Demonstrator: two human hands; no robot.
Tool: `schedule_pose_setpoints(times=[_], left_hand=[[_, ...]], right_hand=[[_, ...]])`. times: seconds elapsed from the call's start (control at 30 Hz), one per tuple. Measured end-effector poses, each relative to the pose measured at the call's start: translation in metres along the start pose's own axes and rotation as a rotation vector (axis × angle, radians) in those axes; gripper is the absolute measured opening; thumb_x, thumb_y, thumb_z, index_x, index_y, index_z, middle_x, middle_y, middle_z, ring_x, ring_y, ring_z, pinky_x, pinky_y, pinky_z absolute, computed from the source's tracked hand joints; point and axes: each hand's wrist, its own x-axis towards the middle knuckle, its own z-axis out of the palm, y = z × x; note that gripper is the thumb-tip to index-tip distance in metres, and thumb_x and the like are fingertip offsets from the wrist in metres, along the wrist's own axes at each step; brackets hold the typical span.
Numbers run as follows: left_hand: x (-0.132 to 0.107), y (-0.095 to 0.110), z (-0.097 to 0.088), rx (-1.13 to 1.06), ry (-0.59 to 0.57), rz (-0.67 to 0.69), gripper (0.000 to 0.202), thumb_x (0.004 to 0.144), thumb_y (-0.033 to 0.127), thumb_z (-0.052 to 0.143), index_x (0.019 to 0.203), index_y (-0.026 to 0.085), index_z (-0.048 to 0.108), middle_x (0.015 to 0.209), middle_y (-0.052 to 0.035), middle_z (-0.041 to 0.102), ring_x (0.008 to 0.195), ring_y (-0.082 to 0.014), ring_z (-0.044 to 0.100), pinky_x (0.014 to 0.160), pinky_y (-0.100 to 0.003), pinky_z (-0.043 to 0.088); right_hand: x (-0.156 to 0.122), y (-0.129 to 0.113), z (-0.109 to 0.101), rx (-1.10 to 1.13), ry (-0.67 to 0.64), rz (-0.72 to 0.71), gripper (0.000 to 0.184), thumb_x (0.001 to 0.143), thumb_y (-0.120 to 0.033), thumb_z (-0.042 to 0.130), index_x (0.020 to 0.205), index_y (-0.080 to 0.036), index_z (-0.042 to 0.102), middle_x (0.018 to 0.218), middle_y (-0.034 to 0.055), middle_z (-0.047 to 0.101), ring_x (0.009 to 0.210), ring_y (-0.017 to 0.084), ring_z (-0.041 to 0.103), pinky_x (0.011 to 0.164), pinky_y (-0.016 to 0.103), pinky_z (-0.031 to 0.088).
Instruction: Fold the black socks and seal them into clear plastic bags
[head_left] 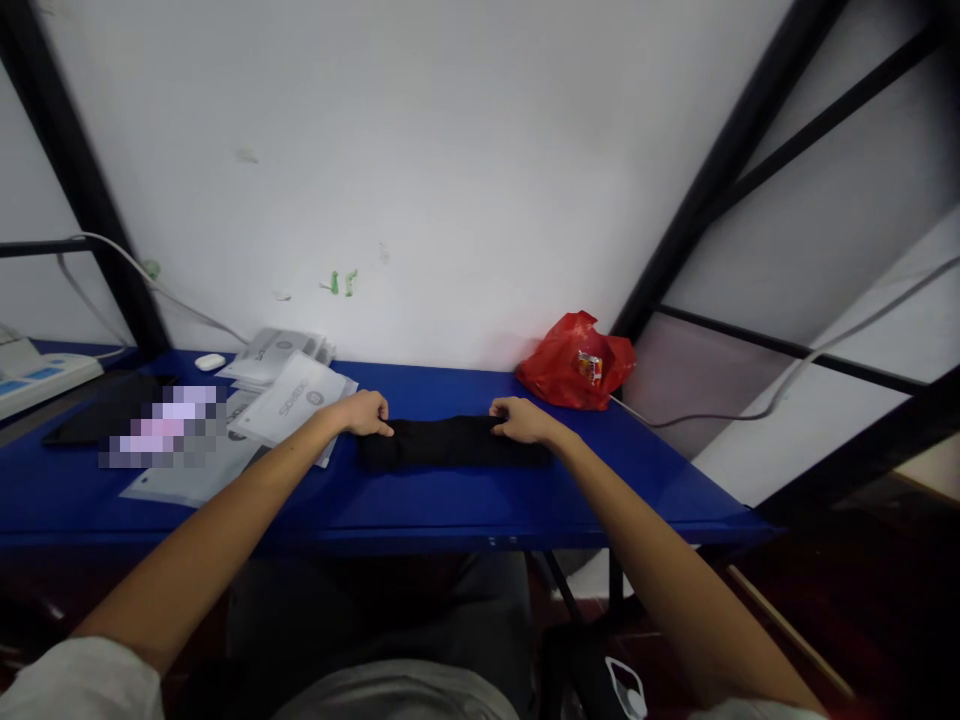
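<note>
A black folded cloth (450, 441) lies in a long strip across the middle of the blue table (420, 505). My left hand (365, 413) grips its left end with the fingers curled over the fabric. At the right end, my right hand (519, 419) pinches the cloth in the same way. Both forearms reach forward from the bottom of the view.
A red plastic bag (576, 362) sits at the back right of the table. Grey packets (289, 395) and papers lie to the left, beside a dark flat device (97, 412) and a white power strip (37, 378). Black frame bars (712, 170) rise on both sides.
</note>
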Motion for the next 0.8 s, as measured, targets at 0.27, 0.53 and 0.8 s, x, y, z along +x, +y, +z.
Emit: schedule_pose_setpoints(times=[0.27, 0.53, 0.8], left_hand=[[-0.002, 0.009, -0.004, 0.023, 0.193, -0.012, 0.017, 0.080, 0.027, 0.054, 0.091, 0.019, 0.064, 0.096, -0.0070, 0.068, 0.090, -0.0216, 0.060, 0.074, -0.030, 0.043], [-0.039, 0.020, -0.023, 0.068, 0.571, 0.127, 0.017, 0.090, 0.028, 0.043, 0.095, 0.021, 0.057, 0.102, -0.0056, 0.062, 0.101, -0.0206, 0.052, 0.089, -0.033, 0.039], [-0.070, 0.020, 0.002, -0.010, 0.326, 0.116, 0.040, 0.089, 0.047, 0.040, 0.111, 0.019, 0.058, 0.110, -0.0082, 0.062, 0.101, -0.0226, 0.056, 0.084, -0.032, 0.042]], right_hand=[[0.012, -0.005, 0.000, -0.037, 0.143, -0.031, 0.014, 0.072, -0.011, 0.055, 0.080, -0.018, 0.066, 0.085, 0.0030, 0.068, 0.082, 0.017, 0.061, 0.077, 0.027, 0.045], [-0.022, -0.020, -0.026, -0.032, 0.548, -0.126, 0.018, 0.075, -0.014, 0.050, 0.087, -0.019, 0.063, 0.098, 0.0078, 0.066, 0.096, 0.022, 0.056, 0.086, 0.035, 0.044], [-0.066, -0.036, -0.005, 0.023, 0.451, -0.179, 0.016, 0.084, -0.023, 0.048, 0.089, -0.020, 0.063, 0.101, 0.0072, 0.067, 0.098, 0.022, 0.059, 0.089, 0.036, 0.044]])
